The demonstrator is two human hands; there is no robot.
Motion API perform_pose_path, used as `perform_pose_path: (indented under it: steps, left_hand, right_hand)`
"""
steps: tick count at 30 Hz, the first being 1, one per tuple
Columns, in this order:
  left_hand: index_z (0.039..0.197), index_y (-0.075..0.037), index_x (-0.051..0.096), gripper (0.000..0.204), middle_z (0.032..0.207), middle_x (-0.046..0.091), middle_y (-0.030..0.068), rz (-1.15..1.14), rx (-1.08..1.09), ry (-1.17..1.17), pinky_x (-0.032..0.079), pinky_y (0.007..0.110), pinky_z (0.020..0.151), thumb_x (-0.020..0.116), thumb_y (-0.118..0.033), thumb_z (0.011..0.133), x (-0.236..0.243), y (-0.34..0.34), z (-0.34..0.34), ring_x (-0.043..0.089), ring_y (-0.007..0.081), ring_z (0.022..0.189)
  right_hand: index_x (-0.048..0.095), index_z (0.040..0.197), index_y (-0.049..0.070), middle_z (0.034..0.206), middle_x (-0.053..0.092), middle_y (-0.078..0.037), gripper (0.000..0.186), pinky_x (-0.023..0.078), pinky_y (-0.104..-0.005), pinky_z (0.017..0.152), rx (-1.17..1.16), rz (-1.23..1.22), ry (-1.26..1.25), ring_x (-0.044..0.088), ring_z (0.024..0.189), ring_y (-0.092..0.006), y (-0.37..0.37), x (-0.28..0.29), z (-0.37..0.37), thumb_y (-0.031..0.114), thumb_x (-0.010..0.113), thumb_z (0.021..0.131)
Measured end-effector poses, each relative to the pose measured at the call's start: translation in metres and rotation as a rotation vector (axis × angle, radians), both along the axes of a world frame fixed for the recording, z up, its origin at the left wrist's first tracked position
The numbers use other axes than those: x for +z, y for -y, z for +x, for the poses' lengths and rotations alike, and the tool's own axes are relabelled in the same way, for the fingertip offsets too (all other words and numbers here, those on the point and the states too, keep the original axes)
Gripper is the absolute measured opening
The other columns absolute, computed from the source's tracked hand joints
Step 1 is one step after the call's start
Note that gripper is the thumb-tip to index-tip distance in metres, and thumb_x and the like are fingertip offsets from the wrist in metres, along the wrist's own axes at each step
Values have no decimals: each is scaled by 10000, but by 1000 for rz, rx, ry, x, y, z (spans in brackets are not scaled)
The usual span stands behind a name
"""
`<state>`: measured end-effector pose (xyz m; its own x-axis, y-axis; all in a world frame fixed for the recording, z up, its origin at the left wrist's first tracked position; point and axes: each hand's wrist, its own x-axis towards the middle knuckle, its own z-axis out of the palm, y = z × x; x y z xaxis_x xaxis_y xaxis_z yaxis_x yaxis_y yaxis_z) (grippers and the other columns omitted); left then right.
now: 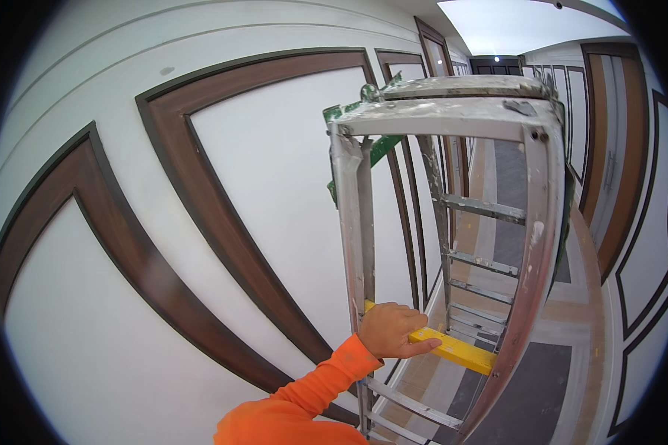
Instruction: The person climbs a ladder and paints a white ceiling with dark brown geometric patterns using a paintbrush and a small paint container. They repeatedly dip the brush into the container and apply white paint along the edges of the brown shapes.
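A paint-spattered metal stepladder point(545, 215) stands in front of me, with its worn top cap point(453, 111) uppermost. My left hand point(393, 330), at the end of an orange sleeve, is closed around the left part of a yellow step point(464, 354) of this ladder. Its thumb lies along the near side of the step; the other fingers curl over and are partly hidden. Below that, a bare metal step point(416, 404) shows. A green piece point(382, 152) is at the upper left of the ladder. My right hand is out of view.
To the left runs a white wall point(274, 148) with dark brown frame mouldings point(171, 133), close beside the ladder. A corridor floor point(527, 393) with grey and beige areas extends ahead. On the right stand brown door panels point(616, 148) and a white wall with dark trim.
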<state>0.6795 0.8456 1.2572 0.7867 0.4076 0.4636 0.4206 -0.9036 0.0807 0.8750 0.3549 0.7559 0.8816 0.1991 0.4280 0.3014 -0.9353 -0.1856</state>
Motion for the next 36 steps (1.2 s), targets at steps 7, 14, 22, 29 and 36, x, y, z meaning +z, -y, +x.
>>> perform_pose_path:
  steps: [7,14,22,29,36]
  left_hand:
    - [739,-97,643,515,617,596,92,-280,-140,-158,460,437,545,634,-596,865,34,-10,0,595,328,561]
    - [977,-107,665,555,651,640,144,-366,-306,-459,511,467,605,690,-632,800,38,-40,2,651,378,628]
    - [1045,-97,653,549,625,638,140,-343,-351,-506,506,445,575,705,-595,818,23,-44,18,646,361,596]
    - [1052,-78,642,596,589,620,132,-288,-420,-421,496,434,529,672,-630,830,5,-53,17,630,354,547]
    - [989,-86,623,564,578,616,115,-221,-460,-318,484,437,495,648,-631,844,-14,-63,17,614,336,508]
  right_hand:
    - [599,1277,78,1227,626,-182,443,515,-394,927,52,268,-301,611,1122,-236,13,32,6,339,652,924]
    - [611,1217,77,825,637,14,285,414,-235,488,-111,1509,-548,528,617,-56,-39,137,18,253,624,993]
    - [603,1183,100,709,544,-3,273,307,-219,350,-217,1347,-454,400,395,-50,-72,320,-22,296,615,994]
    - [588,1242,89,749,535,14,303,347,-208,411,-202,1365,-359,393,440,-39,-116,410,-60,289,567,1015]
    - [494,1320,28,710,518,-15,384,390,-224,384,39,1405,-427,404,418,-65,-102,450,-91,286,522,1038]
